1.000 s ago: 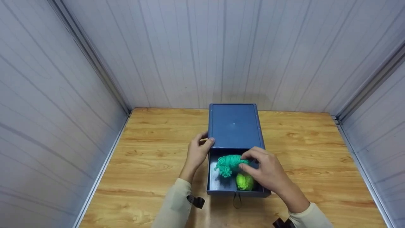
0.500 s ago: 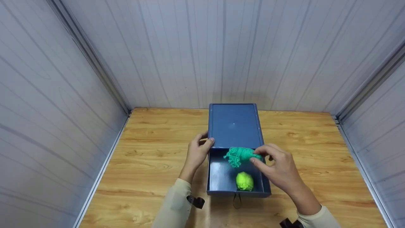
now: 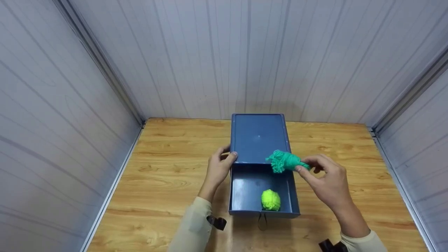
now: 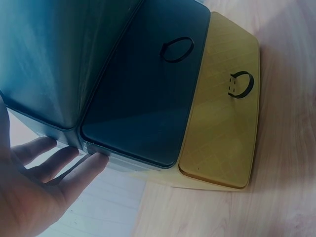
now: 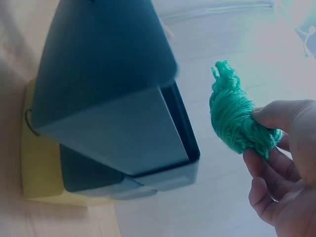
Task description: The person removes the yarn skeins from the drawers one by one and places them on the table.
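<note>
Against the left side of the blue box [image 3: 259, 138], the left hand [image 3: 217, 169] is bracing just as it was a second ago, its fingers extended and its thumb touching the front corner, curling around nothing. Next along, the drawer [image 3: 245, 190] is standing pulled out at the top of a stack, with a yellow unit [image 4: 222, 113] sitting lowest. Near the drawer's front, right of its middle, a yellow ball [image 3: 271, 200] is lying unmoved, now alone in what is showing of the interior. Farther right, the green yarn [image 3: 289, 161], within the drawer's outline a second ago, is now hanging in the air, apart from the box and overlapping its front right corner in the head view. At far right, the right hand [image 3: 330, 180] is pinching the yarn's narrow end between thumb and fingers, its lift from the drawer apparently succeeding.
</note>
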A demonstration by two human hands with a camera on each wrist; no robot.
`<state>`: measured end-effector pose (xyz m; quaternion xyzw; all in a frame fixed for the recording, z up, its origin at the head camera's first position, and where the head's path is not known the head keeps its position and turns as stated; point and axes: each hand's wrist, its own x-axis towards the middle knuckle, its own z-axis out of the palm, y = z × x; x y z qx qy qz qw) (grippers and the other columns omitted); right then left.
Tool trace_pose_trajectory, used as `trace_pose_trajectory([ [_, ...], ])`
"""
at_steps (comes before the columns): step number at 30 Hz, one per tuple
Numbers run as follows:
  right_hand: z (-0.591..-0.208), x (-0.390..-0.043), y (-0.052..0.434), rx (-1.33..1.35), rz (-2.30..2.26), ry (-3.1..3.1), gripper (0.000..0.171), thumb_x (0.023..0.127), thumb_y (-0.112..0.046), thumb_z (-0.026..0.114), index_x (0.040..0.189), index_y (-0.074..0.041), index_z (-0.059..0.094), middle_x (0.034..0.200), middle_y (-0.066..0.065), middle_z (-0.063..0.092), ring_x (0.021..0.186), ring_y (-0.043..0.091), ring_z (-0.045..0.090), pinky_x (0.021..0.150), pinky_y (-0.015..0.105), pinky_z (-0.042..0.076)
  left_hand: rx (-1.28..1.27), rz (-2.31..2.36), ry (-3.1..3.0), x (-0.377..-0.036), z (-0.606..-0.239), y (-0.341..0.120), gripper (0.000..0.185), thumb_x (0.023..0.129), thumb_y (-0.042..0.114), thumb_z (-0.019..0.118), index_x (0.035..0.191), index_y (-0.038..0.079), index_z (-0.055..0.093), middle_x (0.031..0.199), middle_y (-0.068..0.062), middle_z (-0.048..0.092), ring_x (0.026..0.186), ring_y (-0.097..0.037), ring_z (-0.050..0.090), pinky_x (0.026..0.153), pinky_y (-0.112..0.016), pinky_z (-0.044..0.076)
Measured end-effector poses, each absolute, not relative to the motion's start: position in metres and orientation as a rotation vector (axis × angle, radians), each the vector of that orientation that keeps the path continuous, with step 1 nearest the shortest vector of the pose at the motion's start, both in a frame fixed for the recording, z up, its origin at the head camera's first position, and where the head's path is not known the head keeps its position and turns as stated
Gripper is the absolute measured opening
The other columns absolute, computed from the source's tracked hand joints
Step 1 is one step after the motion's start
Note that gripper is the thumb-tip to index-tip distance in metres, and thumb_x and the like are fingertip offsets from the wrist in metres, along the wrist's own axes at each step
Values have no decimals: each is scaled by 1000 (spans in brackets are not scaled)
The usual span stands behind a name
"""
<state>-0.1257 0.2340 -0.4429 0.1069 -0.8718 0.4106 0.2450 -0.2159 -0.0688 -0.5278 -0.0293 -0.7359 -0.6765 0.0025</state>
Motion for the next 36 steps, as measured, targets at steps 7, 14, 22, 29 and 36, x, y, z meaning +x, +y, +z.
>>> trace_pose_trajectory([
  [7,-448,-127,251,159,1124,-2354,16,83,-10,86,96,-9,77,89,-1,73,77,13,62,71,10,47,-103,-2135,-2304,-216,-530,-71,54,96,27,67,143,1,57,138,-19,61,122,-34,64,95,-42,57],
  [14,-459,-131,270,19,1111,-2348,15,86,-9,83,99,-5,76,91,5,74,79,-1,59,69,9,45,-97,-2123,-2312,-216,-530,-70,54,96,29,67,142,2,58,136,-18,62,120,-32,65,94,-41,57],
  [22,-482,-138,283,-102,1084,-2373,15,87,-13,82,99,-5,76,90,7,74,77,-11,57,67,6,43,-83,-2130,-2305,-217,-532,-69,53,96,28,67,141,2,59,136,-18,62,119,-32,64,94,-40,57],
  [29,-503,-149,291,-169,1026,-2476,17,89,-20,81,100,-8,76,90,7,75,75,-12,53,66,9,41,-112,-2089,-2336,-217,-531,-70,53,97,31,66,142,4,59,137,-16,62,121,-32,64,96,-42,56],
  [36,-531,-161,304,-240,1028,-2589,22,93,-25,78,105,-7,75,94,10,75,81,10,63,67,18,46,-128,-2101,-2351,-215,-529,-70,54,98,33,64,144,5,57,139,-15,61,124,-31,62,97,-42,56],
])
